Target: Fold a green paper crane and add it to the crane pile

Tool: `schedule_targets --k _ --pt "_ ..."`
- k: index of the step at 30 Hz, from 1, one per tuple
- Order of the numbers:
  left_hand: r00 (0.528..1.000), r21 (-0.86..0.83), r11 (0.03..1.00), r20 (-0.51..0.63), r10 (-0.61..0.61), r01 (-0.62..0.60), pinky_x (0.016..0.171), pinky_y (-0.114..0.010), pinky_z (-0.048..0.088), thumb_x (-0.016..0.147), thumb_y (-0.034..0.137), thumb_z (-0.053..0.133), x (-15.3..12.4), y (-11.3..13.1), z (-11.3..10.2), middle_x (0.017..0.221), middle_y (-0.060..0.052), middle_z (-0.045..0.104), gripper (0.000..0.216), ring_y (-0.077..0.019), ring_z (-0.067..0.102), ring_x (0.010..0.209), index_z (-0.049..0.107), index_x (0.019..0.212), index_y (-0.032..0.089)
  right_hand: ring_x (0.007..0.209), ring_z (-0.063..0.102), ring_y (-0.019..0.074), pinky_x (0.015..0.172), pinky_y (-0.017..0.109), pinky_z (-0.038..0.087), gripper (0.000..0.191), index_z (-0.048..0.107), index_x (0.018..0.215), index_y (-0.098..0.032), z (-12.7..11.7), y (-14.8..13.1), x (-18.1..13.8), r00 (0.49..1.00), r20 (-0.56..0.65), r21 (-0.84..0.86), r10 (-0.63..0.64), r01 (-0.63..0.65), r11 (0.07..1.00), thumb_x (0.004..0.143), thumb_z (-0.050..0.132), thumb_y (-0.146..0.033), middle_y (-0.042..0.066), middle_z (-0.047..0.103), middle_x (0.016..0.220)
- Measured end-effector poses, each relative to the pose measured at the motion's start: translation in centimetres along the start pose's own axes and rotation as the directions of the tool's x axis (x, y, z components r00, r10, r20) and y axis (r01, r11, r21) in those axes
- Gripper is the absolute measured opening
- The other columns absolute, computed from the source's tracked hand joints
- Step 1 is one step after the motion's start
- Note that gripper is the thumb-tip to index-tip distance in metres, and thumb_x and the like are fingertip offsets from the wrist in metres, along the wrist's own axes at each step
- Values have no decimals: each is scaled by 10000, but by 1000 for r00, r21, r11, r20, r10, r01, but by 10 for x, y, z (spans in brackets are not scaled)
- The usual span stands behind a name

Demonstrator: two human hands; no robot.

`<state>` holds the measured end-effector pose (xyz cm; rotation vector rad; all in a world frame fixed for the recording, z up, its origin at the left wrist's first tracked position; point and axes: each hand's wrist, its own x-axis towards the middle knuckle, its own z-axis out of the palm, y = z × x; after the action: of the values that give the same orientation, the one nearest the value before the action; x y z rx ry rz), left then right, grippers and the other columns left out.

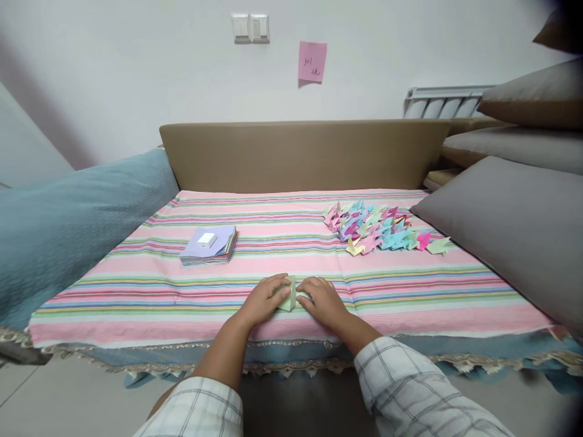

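Note:
My left hand (264,298) and my right hand (324,299) meet near the front edge of a pink striped cloth (401,285). Both press with curled fingers on a small pale green folded paper (288,297) lying on the cloth between them. A stack of square coloured papers (210,246) with a small white block on top lies to the far left of my hands. To the far right spreads a pile of several folded paper cranes (378,227) in pink, blue, green and yellow.
A blue blanket (68,224) bulges at the left. Grey cushions (514,224) stack at the right. A tan backrest (300,155) runs behind the cloth. On the white wall hang a pink sticky note (312,62) and light switches (250,28).

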<state>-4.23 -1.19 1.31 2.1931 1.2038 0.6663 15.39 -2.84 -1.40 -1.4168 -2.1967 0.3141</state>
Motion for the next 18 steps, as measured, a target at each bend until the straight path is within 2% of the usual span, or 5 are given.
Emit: schedule_targets --k 2,4,5,11,18 --pt "998 9 999 44 36 -37 1061 -409 316 702 459 666 -3 0 -3 1378 -98 455 567 -252 406 1271 547 1204 224 984 509 189 860 325 343 190 629 1008 -240 1 1 0 1000 -2 -1 -1 1 1000 831 586 -292 26 619 1037" --pt "995 50 996 71 70 -74 1076 -430 287 518 458 798 -5 0 -4 1420 -105 396 834 -282 353 1304 491 1262 239 985 508 192 861 327 339 188 628 1006 -236 1 1 0 1000 -5 -3 1 -1 1000 829 586 -286 27 618 1043" --pt "994 69 994 76 83 -89 1080 -437 276 474 441 824 -6 0 -3 1426 -106 386 888 -286 340 1310 481 1269 245 985 507 194 861 328 337 186 627 1003 -234 2 1 0 1000 -6 -4 2 -2 1000 829 584 -283 28 618 1045" --pt "998 58 996 6 67 -67 1043 -428 330 538 384 813 -3 -3 1 1345 -111 484 744 -276 436 1235 525 1206 229 980 498 202 849 331 327 183 622 986 -232 1 -1 0 1000 -2 -11 13 -13 1000 814 586 -282 35 611 1031" --pt "999 23 1000 -35 -16 17 981 -368 395 591 282 783 0 -5 3 1239 -50 583 628 -241 526 1131 549 1173 244 944 495 201 818 316 333 172 614 958 -216 -1 -4 0 1000 1 -28 13 -13 1000 795 576 -255 38 610 1002"
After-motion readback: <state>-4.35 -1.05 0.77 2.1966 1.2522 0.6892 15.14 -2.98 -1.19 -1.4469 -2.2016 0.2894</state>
